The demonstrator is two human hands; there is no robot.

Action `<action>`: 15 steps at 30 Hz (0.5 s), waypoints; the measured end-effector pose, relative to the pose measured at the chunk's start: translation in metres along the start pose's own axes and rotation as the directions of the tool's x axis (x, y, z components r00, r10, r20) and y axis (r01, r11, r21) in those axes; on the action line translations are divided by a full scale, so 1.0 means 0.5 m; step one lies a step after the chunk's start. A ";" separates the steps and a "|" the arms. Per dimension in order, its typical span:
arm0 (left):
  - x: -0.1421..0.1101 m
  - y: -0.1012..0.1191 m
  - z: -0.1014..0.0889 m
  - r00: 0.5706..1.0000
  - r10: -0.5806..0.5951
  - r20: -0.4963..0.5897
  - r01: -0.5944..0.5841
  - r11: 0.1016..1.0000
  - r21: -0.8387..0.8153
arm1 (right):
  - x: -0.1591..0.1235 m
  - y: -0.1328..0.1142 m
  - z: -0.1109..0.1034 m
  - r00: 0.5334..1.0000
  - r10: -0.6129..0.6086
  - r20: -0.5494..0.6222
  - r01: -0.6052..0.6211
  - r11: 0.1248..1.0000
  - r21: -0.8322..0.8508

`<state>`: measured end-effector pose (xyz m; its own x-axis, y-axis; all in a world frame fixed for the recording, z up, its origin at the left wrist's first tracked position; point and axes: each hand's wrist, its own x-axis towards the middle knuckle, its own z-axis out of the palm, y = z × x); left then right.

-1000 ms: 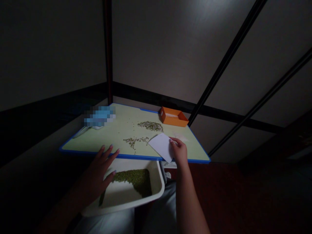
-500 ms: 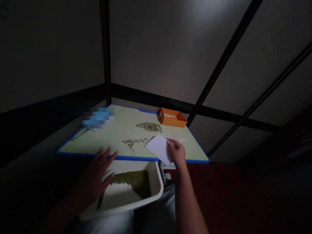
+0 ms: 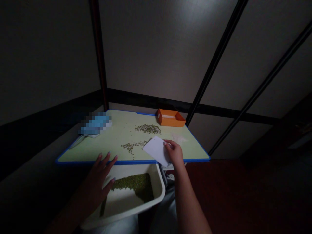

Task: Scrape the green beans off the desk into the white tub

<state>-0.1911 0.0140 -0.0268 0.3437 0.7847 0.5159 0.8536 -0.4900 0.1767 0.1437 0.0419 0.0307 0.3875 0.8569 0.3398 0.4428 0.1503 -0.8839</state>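
Observation:
My right hand pinches a white card that lies tilted on a pale green board with a blue rim. Just left of the card is a thin scatter of green beans, and a denser bean pile lies farther back. My left hand rests with fingers spread on the near rim of the board and over a white tray. The tray sits below the board's near edge and holds a heap of green beans.
An orange box stands at the board's far right corner. A blurred blue item lies at the far left of the board. Some white powder or grains lie right of the card. Dark-framed wall panels rise behind.
The card and my right hand have slid a little to the left toward the thin scatter of beans. My left hand has stayed by the tray.

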 end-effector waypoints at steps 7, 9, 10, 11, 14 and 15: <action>0.001 -0.007 -0.003 0.998 0.060 -0.035 -0.057 0.995 0.076 | 0.006 -0.005 0.006 0.999 0.026 -0.034 -0.023 0.996 0.091; 0.000 -0.009 -0.001 0.997 0.065 -0.051 -0.060 0.994 0.091 | 0.008 -0.004 0.008 0.998 0.035 -0.048 -0.030 0.994 0.103; 0.000 -0.010 0.000 0.996 0.065 -0.058 -0.059 0.994 0.096 | 0.008 -0.003 0.009 0.998 0.038 -0.052 -0.032 0.994 0.104; -0.001 -0.010 0.001 0.996 0.062 -0.063 -0.056 0.993 0.100 | 0.008 -0.003 0.010 0.998 0.038 -0.053 -0.032 0.994 0.103; -0.004 -0.008 0.000 0.997 0.047 -0.069 -0.040 0.994 0.104 | 0.006 -0.001 0.008 0.999 0.027 -0.046 -0.022 0.995 0.098; -0.005 -0.007 -0.001 0.997 0.040 -0.067 -0.033 0.994 0.105 | 0.006 0.000 0.006 0.999 0.023 -0.040 -0.019 0.995 0.097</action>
<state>-0.1952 0.0137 -0.0283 0.3507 0.7375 0.5772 0.8782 -0.4730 0.0708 0.1423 0.0459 0.0308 0.4295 0.8397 0.3324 0.3549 0.1815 -0.9171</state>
